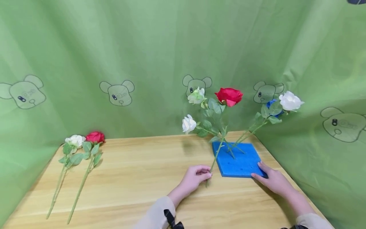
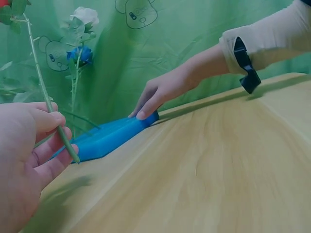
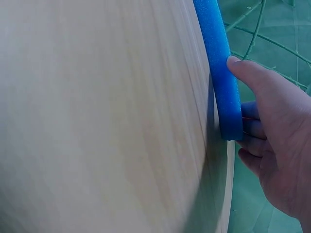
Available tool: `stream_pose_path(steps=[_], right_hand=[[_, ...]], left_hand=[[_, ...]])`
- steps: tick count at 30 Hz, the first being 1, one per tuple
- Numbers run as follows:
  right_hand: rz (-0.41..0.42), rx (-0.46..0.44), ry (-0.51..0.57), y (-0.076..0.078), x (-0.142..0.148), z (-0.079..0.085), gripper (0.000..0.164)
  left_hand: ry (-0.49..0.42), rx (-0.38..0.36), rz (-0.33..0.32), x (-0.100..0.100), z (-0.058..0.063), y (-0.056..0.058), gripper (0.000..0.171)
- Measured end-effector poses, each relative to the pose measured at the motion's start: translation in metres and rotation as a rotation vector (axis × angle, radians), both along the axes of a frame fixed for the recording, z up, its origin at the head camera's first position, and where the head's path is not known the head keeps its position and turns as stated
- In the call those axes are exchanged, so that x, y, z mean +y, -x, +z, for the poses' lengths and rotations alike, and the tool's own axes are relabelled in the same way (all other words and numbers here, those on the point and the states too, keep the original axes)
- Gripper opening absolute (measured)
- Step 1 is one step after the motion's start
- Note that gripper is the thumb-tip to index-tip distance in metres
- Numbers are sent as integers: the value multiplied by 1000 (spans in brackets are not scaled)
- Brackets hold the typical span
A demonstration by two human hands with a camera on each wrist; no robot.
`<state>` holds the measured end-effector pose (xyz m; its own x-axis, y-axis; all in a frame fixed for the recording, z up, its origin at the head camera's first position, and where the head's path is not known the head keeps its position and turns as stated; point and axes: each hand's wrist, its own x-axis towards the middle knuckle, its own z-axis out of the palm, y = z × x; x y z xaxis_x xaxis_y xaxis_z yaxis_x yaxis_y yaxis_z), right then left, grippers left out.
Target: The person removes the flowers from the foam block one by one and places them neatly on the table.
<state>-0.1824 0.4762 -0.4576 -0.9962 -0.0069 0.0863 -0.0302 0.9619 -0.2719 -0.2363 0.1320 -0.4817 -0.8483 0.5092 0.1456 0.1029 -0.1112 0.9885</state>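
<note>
My left hand (image 1: 194, 179) pinches the lower stem of a red rose (image 1: 229, 96) between thumb and fingers. The stem slants upward, and its cut end (image 2: 75, 159) pokes out below the fingers in the left wrist view. My right hand (image 1: 275, 182) grips the near right corner of a blue foam block (image 1: 240, 167), thumb (image 3: 248, 73) along its front edge and fingers round the side. Stuck in the foam are a pale green-white rose (image 1: 196, 96), a white rose (image 1: 188, 124) leaning left, another white rose (image 1: 290, 101) leaning right and a blue rose (image 1: 271, 103) partly hidden behind it.
At the left of the wooden table (image 1: 128, 178) lie a loose white rose (image 1: 75, 140) and a loose red rose (image 1: 95, 137), stems toward the near edge. A green curtain (image 1: 154, 63) with bear prints encloses the back and sides. The foam sits near the table's right edge.
</note>
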Motion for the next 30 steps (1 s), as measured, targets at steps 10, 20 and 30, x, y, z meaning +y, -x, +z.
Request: stream_pose_path(steps=[10, 20, 30], right_hand=[[-8, -8, -12, -4, -1, 3, 81], [4, -5, -11, 4, 0, -2, 80], [-8, -18, -24, 3, 2, -2, 81]], left_hand=[[11, -31, 6, -57, -7, -11, 31], [33, -76, 75, -118, -8, -15, 37], [35, -147, 130, -180, -8, -23, 46]])
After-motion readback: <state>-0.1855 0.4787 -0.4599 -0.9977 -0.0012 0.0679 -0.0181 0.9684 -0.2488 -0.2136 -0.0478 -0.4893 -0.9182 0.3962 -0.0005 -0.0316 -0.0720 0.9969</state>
